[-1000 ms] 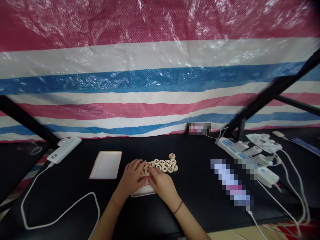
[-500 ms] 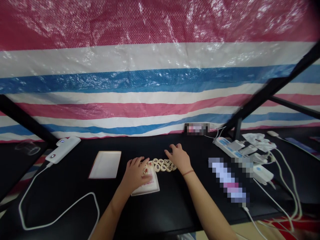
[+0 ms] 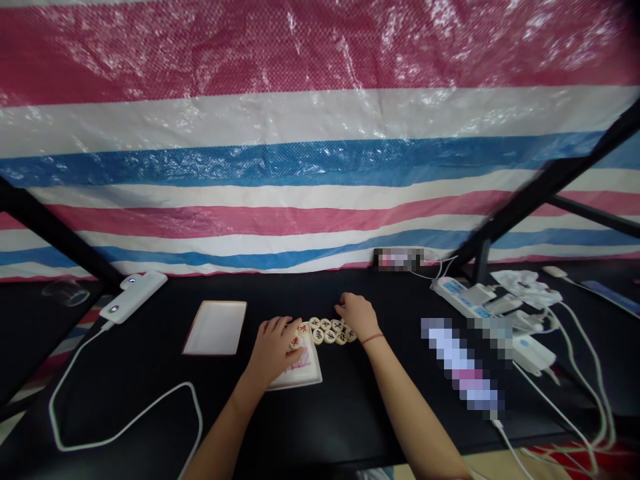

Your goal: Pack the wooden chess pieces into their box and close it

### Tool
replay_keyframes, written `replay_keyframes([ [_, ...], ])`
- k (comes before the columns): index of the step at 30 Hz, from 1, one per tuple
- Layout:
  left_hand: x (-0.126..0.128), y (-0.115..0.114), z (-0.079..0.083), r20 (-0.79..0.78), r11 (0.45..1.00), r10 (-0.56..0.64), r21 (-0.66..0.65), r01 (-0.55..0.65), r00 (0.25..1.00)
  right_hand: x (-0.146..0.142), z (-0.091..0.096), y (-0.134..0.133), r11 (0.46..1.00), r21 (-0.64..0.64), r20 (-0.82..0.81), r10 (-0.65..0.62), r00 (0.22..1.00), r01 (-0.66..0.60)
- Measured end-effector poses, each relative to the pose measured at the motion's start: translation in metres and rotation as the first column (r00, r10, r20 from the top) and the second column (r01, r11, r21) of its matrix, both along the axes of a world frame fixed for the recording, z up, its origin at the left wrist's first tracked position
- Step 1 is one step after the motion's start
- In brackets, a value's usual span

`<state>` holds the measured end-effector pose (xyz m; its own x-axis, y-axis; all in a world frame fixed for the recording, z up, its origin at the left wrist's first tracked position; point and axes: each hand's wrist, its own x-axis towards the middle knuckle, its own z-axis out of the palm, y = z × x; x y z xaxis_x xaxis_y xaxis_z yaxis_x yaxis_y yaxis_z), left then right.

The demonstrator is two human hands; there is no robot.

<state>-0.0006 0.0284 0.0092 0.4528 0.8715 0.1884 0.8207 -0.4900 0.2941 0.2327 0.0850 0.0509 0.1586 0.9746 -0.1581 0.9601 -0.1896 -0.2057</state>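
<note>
Several round cream Chinese chess pieces point(image 3: 329, 336) with dark characters lie in two short rows on the black table. Pieces with red characters point(image 3: 295, 341) sit at the left end, by a shallow white box point(image 3: 305, 377) with a pink print inside. My left hand point(image 3: 273, 347) rests over the box's left side, fingers spread and touching the red pieces. At the right end of the rows, my right hand point(image 3: 359, 317) has its fingers curled down and together; what they hold, if anything, is hidden. It partly covers the last pieces.
A white-lined box lid point(image 3: 215, 328) lies to the left. Farther left are a white power strip point(image 3: 134, 298) with its cable and a clear cup point(image 3: 67, 292). On the right are a blurred-out phone-like object point(image 3: 460, 367) and a loaded power strip point(image 3: 465, 299). Striped sheeting point(image 3: 300, 157) hangs behind.
My right hand's fingers, spread before, have curled in and dropped lower beside the pieces. My left hand stays at the box. The whole view has shifted slightly.
</note>
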Motion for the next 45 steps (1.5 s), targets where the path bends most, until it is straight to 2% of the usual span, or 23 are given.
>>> replay_keyframes([
  [2,-0.001,0.001,0.001,0.042,1.000,0.000,0.015,-0.001,0.999,0.001,0.007,-0.003,0.998,0.069,-0.075,-0.004,0.997,0.010],
  [5,-0.002,0.003,0.003,0.131,0.999,-0.014,0.054,0.007,0.991,-0.005,0.018,-0.015,0.977,0.213,-0.335,0.093,0.938,-0.021],
  [8,0.001,0.006,0.008,0.249,0.997,-0.071,0.041,0.062,0.966,-0.022,0.021,-0.036,0.957,0.278,-0.600,0.240,0.764,-0.082],
  [11,0.005,0.005,0.015,0.353,0.993,-0.101,-0.025,0.118,0.930,-0.039,0.015,-0.054,0.956,0.268,-0.762,0.285,0.581,-0.117],
  [14,0.008,0.001,0.021,0.411,0.986,-0.101,-0.084,0.147,0.906,-0.047,0.007,-0.064,0.966,0.245,-0.832,0.253,0.494,-0.081],
  [17,0.009,-0.004,0.023,0.411,0.990,-0.088,-0.067,0.126,0.907,-0.046,-0.001,-0.067,0.983,0.176,-0.887,0.184,0.423,-0.059],
  [24,0.012,-0.006,0.015,0.178,0.995,-0.095,0.018,0.093,0.979,-0.036,-0.020,-0.070,0.994,0.051,-0.966,0.024,0.259,0.097],
  [28,0.014,-0.006,0.011,0.137,0.995,-0.094,0.050,0.088,0.986,-0.033,-0.028,-0.073,0.986,0.102,-0.958,0.061,0.279,0.135],
  [33,0.016,-0.006,0.008,0.105,0.992,-0.113,0.072,0.105,0.988,-0.033,-0.027,-0.076,0.965,0.252,-0.894,0.203,0.399,0.075],
  [37,0.017,-0.007,0.005,0.090,0.989,-0.139,0.070,0.133,0.986,-0.036,-0.024,-0.079,0.968,0.249,-0.881,0.219,0.419,0.017],
  [45,0.017,-0.007,-0.003,0.066,0.990,-0.079,0.126,0.070,0.995,-0.040,-0.024,-0.085,0.963,0.270,-0.850,0.242,0.468,-0.006],
])
